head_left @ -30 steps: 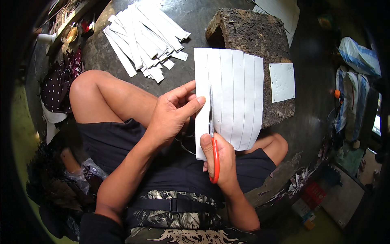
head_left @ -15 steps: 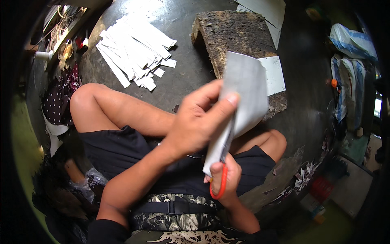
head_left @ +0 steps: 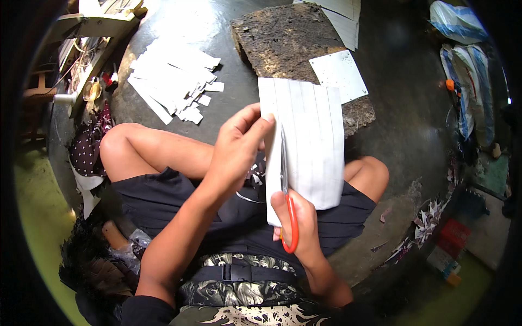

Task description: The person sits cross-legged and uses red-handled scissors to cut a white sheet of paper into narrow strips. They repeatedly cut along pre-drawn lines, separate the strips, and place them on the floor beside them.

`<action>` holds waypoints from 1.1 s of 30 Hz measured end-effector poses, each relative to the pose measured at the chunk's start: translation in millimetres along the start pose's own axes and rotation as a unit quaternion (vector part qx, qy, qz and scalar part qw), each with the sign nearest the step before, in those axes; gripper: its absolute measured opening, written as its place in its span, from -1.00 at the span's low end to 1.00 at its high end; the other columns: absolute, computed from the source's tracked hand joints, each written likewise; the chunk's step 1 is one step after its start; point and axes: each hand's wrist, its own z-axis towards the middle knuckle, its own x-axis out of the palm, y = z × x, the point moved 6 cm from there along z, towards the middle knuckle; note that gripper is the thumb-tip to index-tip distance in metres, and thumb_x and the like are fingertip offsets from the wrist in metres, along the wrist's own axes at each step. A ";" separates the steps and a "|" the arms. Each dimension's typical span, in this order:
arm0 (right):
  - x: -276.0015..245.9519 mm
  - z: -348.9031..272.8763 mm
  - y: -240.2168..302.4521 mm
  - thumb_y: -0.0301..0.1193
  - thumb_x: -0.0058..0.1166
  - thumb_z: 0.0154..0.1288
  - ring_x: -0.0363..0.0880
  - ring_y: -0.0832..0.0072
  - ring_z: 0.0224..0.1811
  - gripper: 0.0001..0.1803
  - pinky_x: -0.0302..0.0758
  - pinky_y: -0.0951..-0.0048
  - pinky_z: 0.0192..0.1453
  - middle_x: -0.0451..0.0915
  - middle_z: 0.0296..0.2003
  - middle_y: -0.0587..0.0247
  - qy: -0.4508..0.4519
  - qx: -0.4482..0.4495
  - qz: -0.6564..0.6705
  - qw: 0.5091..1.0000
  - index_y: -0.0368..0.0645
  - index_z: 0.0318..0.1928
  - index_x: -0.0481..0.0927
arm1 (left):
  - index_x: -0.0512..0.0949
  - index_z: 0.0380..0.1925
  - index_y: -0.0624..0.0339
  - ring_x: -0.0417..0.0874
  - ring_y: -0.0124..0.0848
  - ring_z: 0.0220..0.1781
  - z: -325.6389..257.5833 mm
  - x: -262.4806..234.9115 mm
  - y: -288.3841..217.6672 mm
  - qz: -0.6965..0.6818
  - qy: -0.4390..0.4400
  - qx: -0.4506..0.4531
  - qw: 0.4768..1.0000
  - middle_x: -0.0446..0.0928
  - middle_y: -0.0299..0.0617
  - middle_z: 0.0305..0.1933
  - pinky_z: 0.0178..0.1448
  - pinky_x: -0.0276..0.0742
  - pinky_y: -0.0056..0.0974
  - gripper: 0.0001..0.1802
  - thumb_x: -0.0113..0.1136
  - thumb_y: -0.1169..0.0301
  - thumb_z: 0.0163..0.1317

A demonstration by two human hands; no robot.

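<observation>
My right hand [head_left: 305, 220] is closed round the handles of a pair of scissors [head_left: 294, 228] with orange-red grips. Their blades point away from me, in a long cut near the left side of a white sheet [head_left: 318, 146]. Lengthwise fold lines run down this sheet, which looks like stiff paper or card. Between thumb and fingers, my left hand [head_left: 239, 144] pinches the narrow strip at the sheet's left edge, just beyond the blade tips. The sheet is held above my lap.
Many cut white strips [head_left: 174, 81] lie heaped on the dark floor at the far left. Beyond the sheet is a rough, worn wooden block [head_left: 288, 38] with a small white piece [head_left: 340, 76] on it. Paper scraps [head_left: 429, 220] litter the right side; striped sacks [head_left: 478, 92] stand farther right.
The sheet, tilted and blurred before, has turned to lie flatter and face me. My left hand has shifted slightly left, still pinching its edge. The scissors stay in the cut.
</observation>
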 end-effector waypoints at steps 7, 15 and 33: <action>11.8 26.1 -1.9 0.26 0.10 0.56 0.39 0.69 -0.68 -0.30 0.42 0.55 -0.60 0.39 -0.65 0.44 0.016 -0.018 -0.012 1.000 -0.15 -0.42 0.46 | 0.60 0.31 0.35 0.56 -0.69 -0.22 15.6 -33.3 6.2 0.051 -0.051 0.026 0.997 0.70 -0.39 -0.14 -0.21 0.42 -0.49 -0.55 0.35 0.39 0.50; 17.3 41.2 2.0 0.29 0.08 0.55 0.42 0.68 -0.64 -0.29 0.42 0.56 -0.56 0.41 -0.62 0.42 0.010 -0.053 -0.035 0.998 -0.14 -0.39 0.45 | 0.57 0.37 0.41 0.44 -0.72 -0.30 17.2 -34.7 7.6 0.026 -0.043 0.022 0.998 0.65 -0.42 -0.22 -0.28 0.34 -0.52 -0.46 0.41 0.40 0.47; 28.1 52.8 4.4 0.27 0.07 0.57 0.39 0.67 -0.69 -0.29 0.38 0.55 -0.60 0.38 -0.66 0.42 -0.011 -0.068 -0.052 0.996 -0.13 -0.43 0.42 | 0.57 0.35 0.41 0.39 -0.73 -0.35 19.5 -44.1 15.0 -0.017 -0.046 0.024 0.999 0.60 -0.46 -0.28 -0.32 0.27 -0.53 -0.49 0.39 0.42 0.49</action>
